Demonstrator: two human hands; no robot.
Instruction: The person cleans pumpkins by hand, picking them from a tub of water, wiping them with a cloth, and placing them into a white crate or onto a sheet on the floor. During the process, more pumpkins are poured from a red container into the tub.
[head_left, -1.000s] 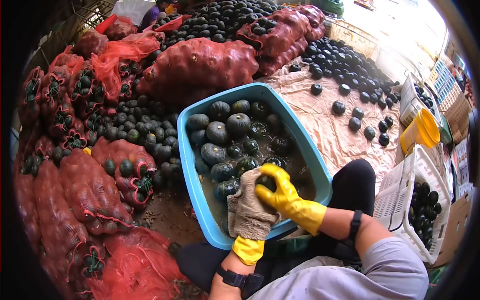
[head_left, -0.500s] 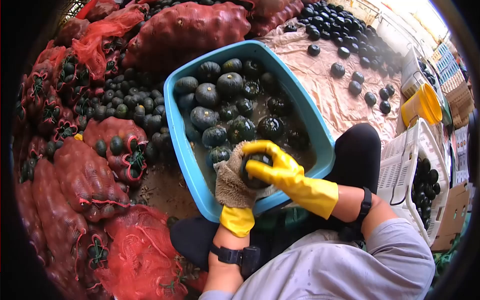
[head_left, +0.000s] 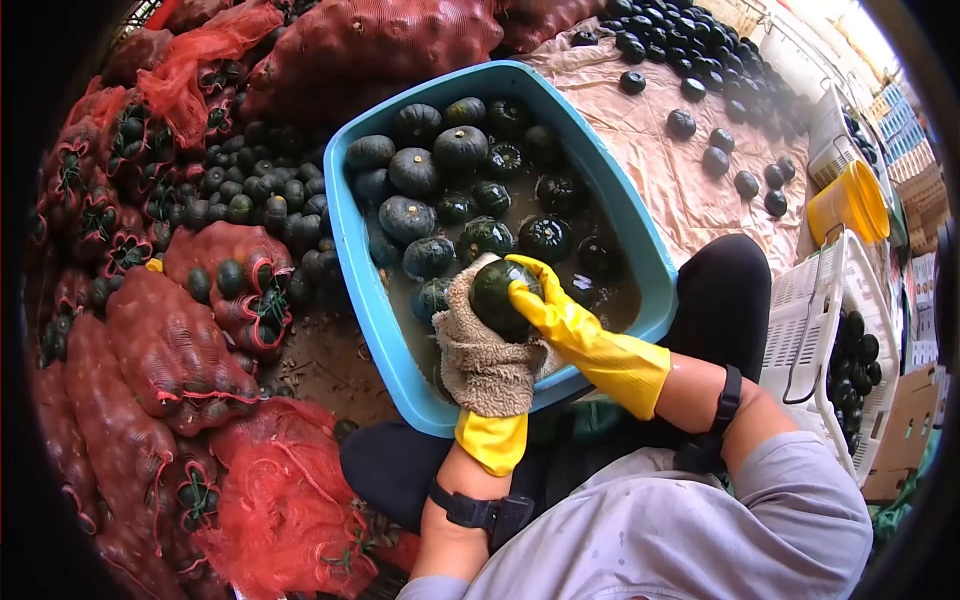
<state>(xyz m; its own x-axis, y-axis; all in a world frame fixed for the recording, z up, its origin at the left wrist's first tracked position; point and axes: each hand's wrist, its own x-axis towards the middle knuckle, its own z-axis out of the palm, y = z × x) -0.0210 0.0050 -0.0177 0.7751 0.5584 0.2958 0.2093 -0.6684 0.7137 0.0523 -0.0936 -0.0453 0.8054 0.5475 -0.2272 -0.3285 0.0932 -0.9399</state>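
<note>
Small round dark-green squash: glossy, wet-looking, lifted over 6 o'clock end of blue plastic tub. Stem side probably hidden. Rumpled beige terry cloth cups squash from 7 o'clock, touching it.

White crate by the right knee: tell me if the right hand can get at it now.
Probably yes: the white crate stands open beside that arm, nothing between, but the right hand must first let go of the squash.

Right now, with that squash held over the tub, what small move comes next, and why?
Probably turn the squash a little with the right hand, so the cloth-covered left hand can rub another side: both hands grip it just above the blue tub.
</note>
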